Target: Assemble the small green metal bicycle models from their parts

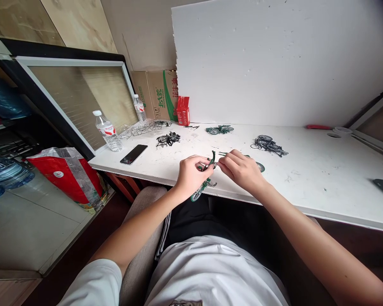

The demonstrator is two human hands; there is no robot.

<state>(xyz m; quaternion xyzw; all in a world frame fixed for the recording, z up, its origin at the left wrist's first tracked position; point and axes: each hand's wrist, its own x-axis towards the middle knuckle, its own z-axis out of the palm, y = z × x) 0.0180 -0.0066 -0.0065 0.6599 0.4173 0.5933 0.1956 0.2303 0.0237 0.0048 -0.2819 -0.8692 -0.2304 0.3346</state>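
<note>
A green toy bicycle [201, 187] is gripped by the left hand [191, 174] at the table [322, 187] edge, its top pinched by the right hand [241, 170]; fitting seems underway, and fine alignment is needed.

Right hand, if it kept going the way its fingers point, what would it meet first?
Probably the green model bicycle in the left hand; fingertips of the right hand look almost on it.
</note>
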